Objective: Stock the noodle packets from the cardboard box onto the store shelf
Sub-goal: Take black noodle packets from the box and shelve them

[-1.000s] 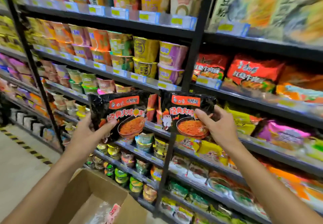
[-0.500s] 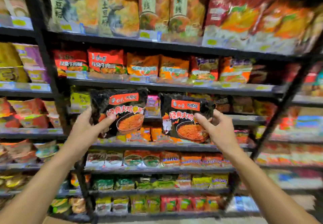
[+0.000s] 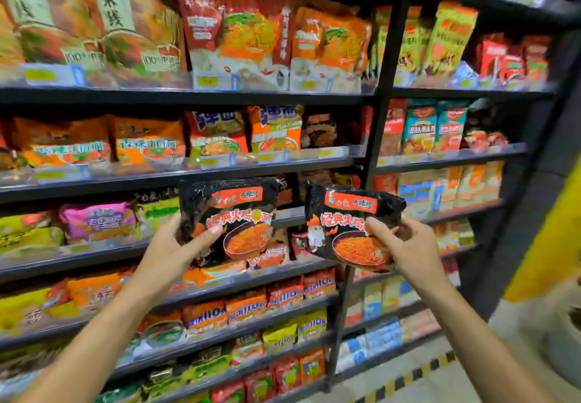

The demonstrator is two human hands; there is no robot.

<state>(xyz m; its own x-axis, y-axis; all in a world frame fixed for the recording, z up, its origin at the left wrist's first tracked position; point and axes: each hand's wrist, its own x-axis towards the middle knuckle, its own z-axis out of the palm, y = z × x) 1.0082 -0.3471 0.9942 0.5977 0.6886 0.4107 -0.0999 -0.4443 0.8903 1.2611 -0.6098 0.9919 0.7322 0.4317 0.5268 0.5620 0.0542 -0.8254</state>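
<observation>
- Packets were two: the left hand (image 3: 166, 251) pinched the left noodle packet (image 3: 229, 217) by its left edge, thumb across the front.
- The right hand (image 3: 405, 248) gripped the right noodle packet (image 3: 349, 223) by its right edge.
- Both packets stood upright, faces outward, just before the store shelf (image 3: 188, 179).
- Neither hand looked nearer; the shelf gap lay straight behind them.

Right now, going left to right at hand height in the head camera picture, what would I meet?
Pink packet → left hand → left black packet → right black packet → right hand → yellow surface at the right edge, too blurred to identify.
</observation>
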